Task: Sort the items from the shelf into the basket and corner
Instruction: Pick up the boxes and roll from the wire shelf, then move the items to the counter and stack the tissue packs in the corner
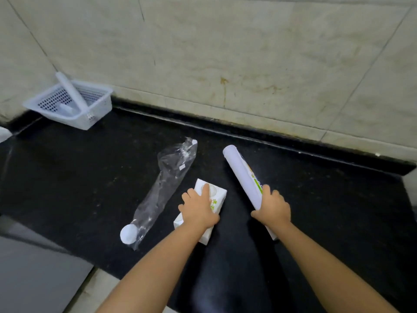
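On the black countertop [90,177] my left hand [198,210] lies over a white box [214,195] with green print, fingers wrapped around it. My right hand [273,205] grips the lower part of a white roll [241,172] with a green label, which points up and to the left. To the left of the box lies a clear plastic bag [167,175] holding a long item with a white round end [128,233]. A white perforated basket [67,105] stands in the far left corner with a white stick [71,90] leaning in it.
A pale tiled wall [225,53] runs behind the counter, with a raised black lip along its foot. A grey panel [33,267] sits below the counter's front edge at the lower left. The counter's right end stops at about [406,175].
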`<move>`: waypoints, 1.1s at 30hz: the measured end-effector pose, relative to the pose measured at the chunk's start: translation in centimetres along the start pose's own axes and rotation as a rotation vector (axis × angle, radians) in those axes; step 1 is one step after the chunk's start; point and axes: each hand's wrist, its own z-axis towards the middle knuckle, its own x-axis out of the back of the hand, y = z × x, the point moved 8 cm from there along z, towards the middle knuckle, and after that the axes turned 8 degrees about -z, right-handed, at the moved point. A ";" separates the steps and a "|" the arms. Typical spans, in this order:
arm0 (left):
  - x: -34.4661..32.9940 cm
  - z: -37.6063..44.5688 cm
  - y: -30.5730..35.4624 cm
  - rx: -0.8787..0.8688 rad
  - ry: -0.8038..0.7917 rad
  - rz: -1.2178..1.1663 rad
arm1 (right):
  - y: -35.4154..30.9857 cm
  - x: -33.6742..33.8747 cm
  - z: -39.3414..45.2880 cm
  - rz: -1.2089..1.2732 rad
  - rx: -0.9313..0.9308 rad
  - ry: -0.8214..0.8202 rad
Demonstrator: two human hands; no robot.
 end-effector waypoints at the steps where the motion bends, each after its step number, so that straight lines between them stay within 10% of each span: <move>1: 0.1 1.3 0.4 -0.018 -0.004 0.000 | 0.1 0.0 0.5 0.016 -0.031 -0.002; 18: 2.7 4.8 8.0 -0.618 -0.016 0.347 | 0.1 1.7 -2.5 -0.031 -0.297 0.015; 33: 0.8 -22.9 33.0 -1.208 0.053 0.449 | 24.4 20.2 -26.9 -0.271 -0.623 0.496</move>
